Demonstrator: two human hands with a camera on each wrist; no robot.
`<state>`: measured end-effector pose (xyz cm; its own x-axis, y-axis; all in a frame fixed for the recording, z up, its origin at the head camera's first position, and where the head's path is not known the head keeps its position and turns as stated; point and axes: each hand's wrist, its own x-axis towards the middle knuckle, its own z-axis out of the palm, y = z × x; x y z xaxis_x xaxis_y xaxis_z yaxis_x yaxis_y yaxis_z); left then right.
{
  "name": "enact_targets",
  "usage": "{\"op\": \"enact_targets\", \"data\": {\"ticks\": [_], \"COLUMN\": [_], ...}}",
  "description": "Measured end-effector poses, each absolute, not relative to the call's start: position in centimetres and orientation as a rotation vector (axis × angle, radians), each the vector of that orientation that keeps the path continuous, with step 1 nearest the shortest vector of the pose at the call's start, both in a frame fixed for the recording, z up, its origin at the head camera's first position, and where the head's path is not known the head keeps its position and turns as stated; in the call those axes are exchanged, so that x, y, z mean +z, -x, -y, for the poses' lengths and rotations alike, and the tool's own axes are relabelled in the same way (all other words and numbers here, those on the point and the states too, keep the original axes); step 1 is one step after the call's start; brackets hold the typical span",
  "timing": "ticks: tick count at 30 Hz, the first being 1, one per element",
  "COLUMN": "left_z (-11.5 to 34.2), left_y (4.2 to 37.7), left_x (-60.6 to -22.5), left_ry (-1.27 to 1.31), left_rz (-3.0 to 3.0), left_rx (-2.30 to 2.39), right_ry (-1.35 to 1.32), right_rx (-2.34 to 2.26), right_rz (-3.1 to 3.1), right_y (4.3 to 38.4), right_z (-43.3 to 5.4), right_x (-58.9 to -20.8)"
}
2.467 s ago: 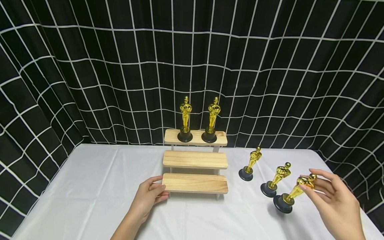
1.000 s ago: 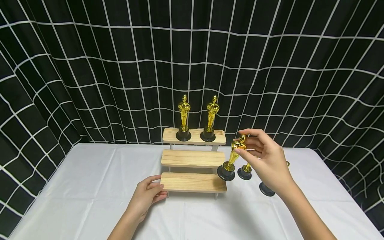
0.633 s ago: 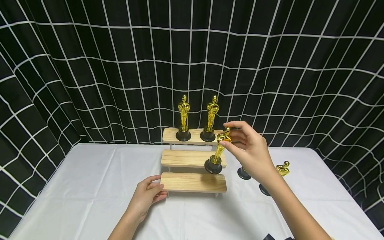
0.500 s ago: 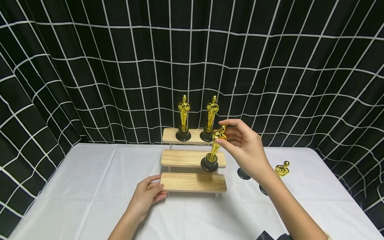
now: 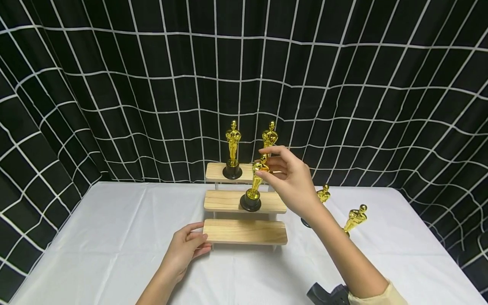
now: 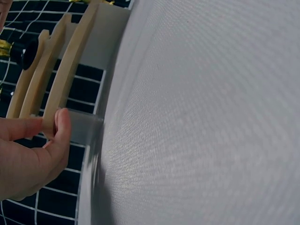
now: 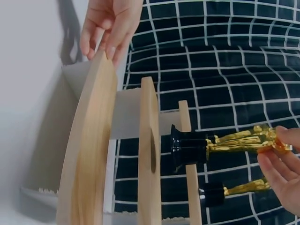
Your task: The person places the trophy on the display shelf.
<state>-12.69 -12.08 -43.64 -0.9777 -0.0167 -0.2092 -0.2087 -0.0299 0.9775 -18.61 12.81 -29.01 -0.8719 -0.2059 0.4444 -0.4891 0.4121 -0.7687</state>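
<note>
Statuette (image 5: pixel 256 183) shifts left above the middle shelf (image 5: pixel 225 201), pinched in right fingers (image 5: pixel 281 151); left fingers (image 5: pixel 194 227) grip the bottom shelf (image 5: pixel 245 232); top pair (image 5: pixel 233 146) stands placed, two figures (image 5: pixel 356 217) remain.

black curtain (image 5: pixel 173 129), white-gridded, rippled, upright at back and sides | white tablecloth (image 5: pixel 95 228), faintly creased, spread flat

Gold statuette (image 5: pixel 256 183): black round base down, just above the middle shelf (image 5: pixel 225 201), at twelve o'clock from the bottom shelf (image 5: pixel 245 231). Stand (image 5: pixel 214 172): upright, three stepped pale-wood shelves.
</note>
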Motion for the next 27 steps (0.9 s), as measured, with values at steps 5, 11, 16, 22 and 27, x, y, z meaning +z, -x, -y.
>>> {"op": "enact_targets", "data": {"ticks": [5,11,16,22,27], "left_z": [12.1,12.0,12.0,12.0,12.0], "left_y": [12.7,12.6,12.5,12.6,12.6], "left_x": [-43.6,-43.3,-43.1,-43.2,-43.3], "left_ry": [0.244,0.244,0.246,0.253,0.257], "left_rz": [-2.09,-2.089,-2.085,-2.078,-2.071], "left_rx": [2.145,2.153,2.164,2.164,2.165], "right_ry": [-0.613,-0.652,-0.675,-0.679,-0.701], "right_rx": [1.443,1.499,1.504,1.504,1.513], "right_rz": [2.399,2.371,2.379,2.387,2.379], "right_y": [19.1,19.7,20.0,20.3,20.6], "right_z": [-12.0,-10.8,-10.0,-9.2,-8.5], "right_x": [-29.3,-29.5,-29.6,-29.8,-29.9]}}
